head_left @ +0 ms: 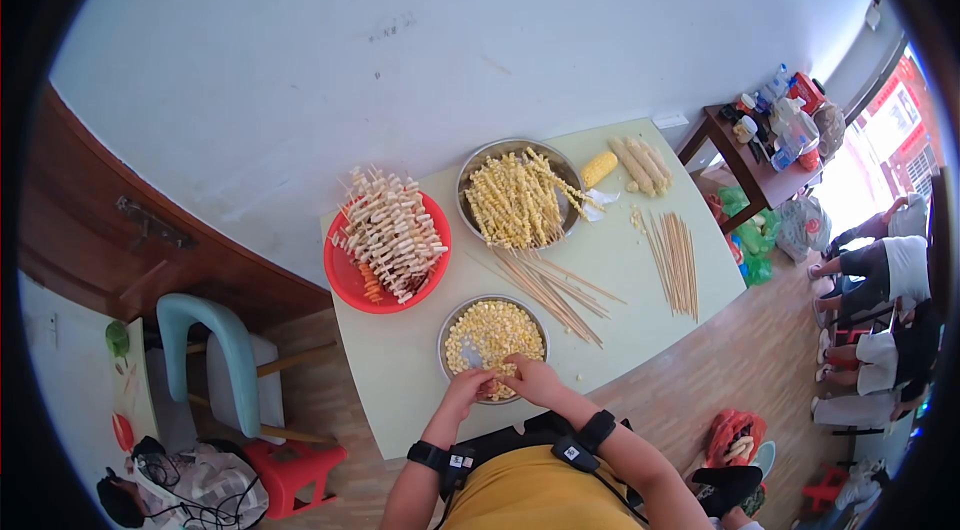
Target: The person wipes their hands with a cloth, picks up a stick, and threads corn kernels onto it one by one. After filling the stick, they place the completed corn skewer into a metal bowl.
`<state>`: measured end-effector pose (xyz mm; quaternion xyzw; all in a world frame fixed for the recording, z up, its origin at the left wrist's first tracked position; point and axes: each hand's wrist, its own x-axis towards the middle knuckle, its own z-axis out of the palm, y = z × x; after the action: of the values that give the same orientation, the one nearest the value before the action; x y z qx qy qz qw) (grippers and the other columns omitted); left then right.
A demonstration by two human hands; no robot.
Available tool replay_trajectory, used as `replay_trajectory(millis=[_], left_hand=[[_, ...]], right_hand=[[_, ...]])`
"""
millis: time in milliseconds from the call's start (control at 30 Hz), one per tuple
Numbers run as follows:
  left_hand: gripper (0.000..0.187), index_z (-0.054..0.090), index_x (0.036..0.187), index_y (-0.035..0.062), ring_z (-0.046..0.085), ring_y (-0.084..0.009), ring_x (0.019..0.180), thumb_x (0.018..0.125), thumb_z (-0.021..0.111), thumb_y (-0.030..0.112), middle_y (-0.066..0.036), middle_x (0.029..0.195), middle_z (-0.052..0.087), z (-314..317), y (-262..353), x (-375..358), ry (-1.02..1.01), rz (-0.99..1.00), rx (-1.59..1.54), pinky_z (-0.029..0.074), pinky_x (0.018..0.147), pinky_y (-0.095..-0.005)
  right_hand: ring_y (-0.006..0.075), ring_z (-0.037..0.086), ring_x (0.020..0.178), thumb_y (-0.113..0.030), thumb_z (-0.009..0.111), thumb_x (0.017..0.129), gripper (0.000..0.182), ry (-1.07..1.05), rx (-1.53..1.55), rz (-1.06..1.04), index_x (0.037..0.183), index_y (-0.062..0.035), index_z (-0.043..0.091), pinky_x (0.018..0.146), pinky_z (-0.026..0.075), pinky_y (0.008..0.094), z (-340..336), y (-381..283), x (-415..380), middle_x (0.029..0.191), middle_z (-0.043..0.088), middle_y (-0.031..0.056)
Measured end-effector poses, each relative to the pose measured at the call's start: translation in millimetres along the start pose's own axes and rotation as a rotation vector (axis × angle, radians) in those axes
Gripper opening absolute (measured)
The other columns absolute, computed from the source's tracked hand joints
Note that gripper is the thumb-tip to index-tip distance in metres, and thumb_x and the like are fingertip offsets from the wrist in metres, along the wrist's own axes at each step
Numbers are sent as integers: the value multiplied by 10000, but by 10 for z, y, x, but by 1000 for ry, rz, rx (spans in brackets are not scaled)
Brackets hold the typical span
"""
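Note:
Both hands meet over the near rim of a metal bowl (492, 330) of loose yellow corn kernels (505, 322). My left hand (468, 391) has its fingers closed together at the bowl's near left. My right hand (533, 381) comes in from the right, its fingers pinched close to the left fingertips. Whatever is between the fingers is too small to make out. Just beyond the bowl lies a loose bundle of thin wooden skewers (560, 300). Farther back, a larger metal bowl (463, 192) holds many skewers threaded with corn kernels (512, 198).
A red basin (345, 287) at the table's left holds skewers of pale pieces (390, 230). A corn cob (599, 168), several pale cobs (641, 166) and more skewers (675, 265) lie right. A chair (210, 360) stands left; people (890, 270) sit far right.

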<state>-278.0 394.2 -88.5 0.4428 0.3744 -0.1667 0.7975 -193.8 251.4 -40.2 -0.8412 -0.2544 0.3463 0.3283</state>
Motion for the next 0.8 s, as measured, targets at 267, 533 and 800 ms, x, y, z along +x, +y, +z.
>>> replay_trajectory(millis=[267,533,800], left_hand=[[131,575,722,93,521,-63,599,782,591,208,15,646,556,-261,-14,-90,51,80,-48,395,558,-184],[146,568,695,96,509,-58,584,778,602,211,19,626,548,-280,-35,-59,48,53,0,385,552,-182],[150,557,687,100,512,-54,579,772,613,210,21,628,548,-302,-47,-40,82,66,35,382,555,-175]], right_hand=[[220,531,842,-263,573,731,300,12,-652,-402,980,-100,541,715,426,338,-928,-1161,-477,840,542,75],[191,511,744,-195,551,706,230,-108,-915,-588,860,-25,541,638,421,289,-1411,-2193,-1125,695,485,52],[121,491,551,-232,557,589,421,-439,-1233,-784,917,31,581,422,371,235,-1765,-2961,-1476,889,600,220]])
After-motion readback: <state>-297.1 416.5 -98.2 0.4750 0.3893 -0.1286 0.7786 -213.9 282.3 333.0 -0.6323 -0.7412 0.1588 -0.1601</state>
